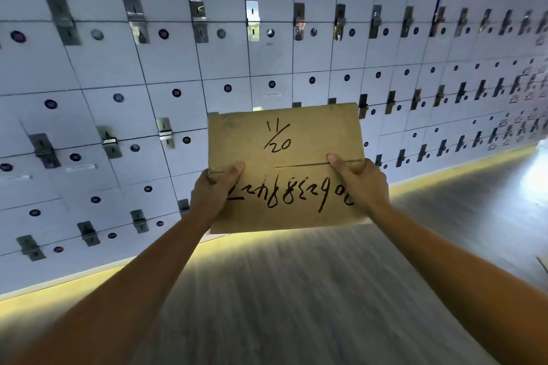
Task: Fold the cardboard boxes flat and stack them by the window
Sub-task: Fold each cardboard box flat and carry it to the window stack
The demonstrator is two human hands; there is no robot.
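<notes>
Cardboard box (286, 169), flattened, is held up before grey lockers (118, 68). Left hand (215, 190) and right hand (360, 181) each pinch a side edge, thumbs on the inked face.

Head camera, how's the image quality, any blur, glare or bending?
Head view: the floor is streaked with motion blur; the cardboard box, gripped by the left hand and right hand, stays sharp. Locker wall lines bow from the wide lens. Bright glare at right.
</notes>
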